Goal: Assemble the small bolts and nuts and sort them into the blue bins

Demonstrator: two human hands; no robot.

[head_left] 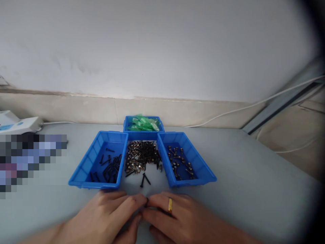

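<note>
Near the front edge of the table, my left hand [119, 210] and my right hand [175, 213], which wears a gold ring, meet fingertip to fingertip. Both are closed in a pinch around a small black screw [146, 202], mostly hidden by the fingers. Just beyond them, two loose black screws [144, 179] lie crossed on the table. Behind these is a mixed pile of screws [142, 156], some black and some brassy. The left blue bin [85, 166] holds black screws; the right blue bin [200, 166] holds shorter, shiny-headed ones.
A smaller blue bin [142, 136] with green plastic bags [143, 122] stands behind the pile, near the wall. White power strips [22, 125] sit at the far left, above a blurred-out patch. A white cable [228, 111] and a metal leg [274, 105] are at the right.
</note>
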